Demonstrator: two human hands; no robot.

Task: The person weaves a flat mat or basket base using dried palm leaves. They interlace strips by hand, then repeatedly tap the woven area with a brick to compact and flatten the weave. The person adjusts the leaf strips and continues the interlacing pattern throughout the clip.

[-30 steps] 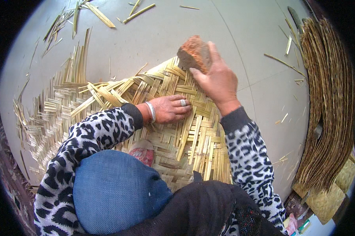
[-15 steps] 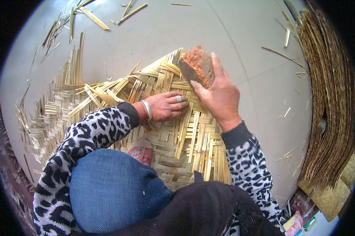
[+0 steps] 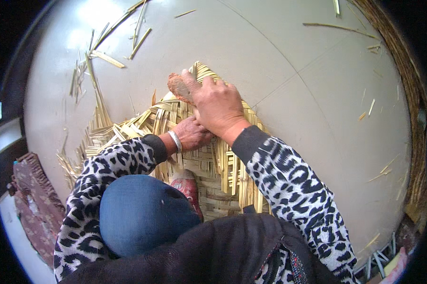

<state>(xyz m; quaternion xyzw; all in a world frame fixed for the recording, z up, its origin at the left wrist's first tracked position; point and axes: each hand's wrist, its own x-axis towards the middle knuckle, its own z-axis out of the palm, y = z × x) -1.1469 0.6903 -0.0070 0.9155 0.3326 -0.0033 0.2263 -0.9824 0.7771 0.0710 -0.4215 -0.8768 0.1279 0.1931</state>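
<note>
The fingers of the right hand [image 3: 219,105] curl over a rough reddish-brown stone [image 3: 179,86], grasping it against the far edge of the woven straw mat [image 3: 213,165]. The left hand [image 3: 193,134] lies just near of it, partly hidden under the right wrist, pressed on the weave; whether its fingers are flat or bent cannot be told. A silver bangle [image 3: 176,140] circles the left wrist. The mat spreads on the pale floor [image 3: 317,94], loose strips fanning out to its left. Scattered straw pieces [image 3: 107,58] lie farther left.
</note>
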